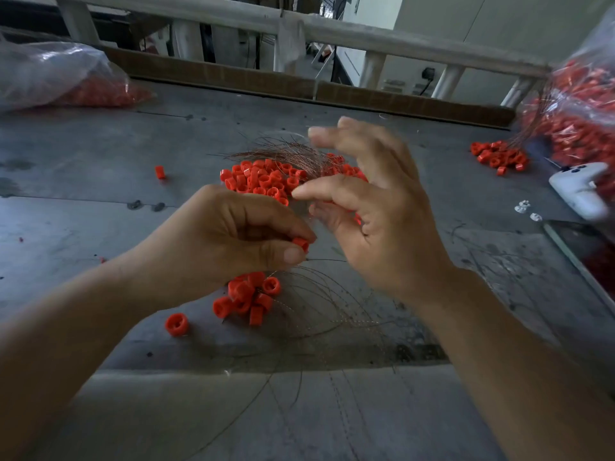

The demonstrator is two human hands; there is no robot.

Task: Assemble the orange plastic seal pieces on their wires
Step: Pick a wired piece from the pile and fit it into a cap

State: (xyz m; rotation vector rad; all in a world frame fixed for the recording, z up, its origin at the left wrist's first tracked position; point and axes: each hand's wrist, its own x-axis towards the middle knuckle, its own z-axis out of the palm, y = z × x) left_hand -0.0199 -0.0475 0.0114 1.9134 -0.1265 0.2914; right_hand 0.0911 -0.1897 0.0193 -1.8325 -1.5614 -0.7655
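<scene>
My left hand pinches one orange seal piece between thumb and fingers, with a thin wire sticking out to the right of it. My right hand hovers beside it, blurred, fingers spread and relaxed, holding nothing I can see. Below my left hand lies a cluster of assembled seals with their wires fanning to the right. Behind my hands sits a heap of loose orange seals with a bundle of copper wires lying on it.
A plastic bag of orange seals lies far left, and another bag stands at the right with a small seal pile by it. A white controller rests at the right edge. Single seals lie on the grey table.
</scene>
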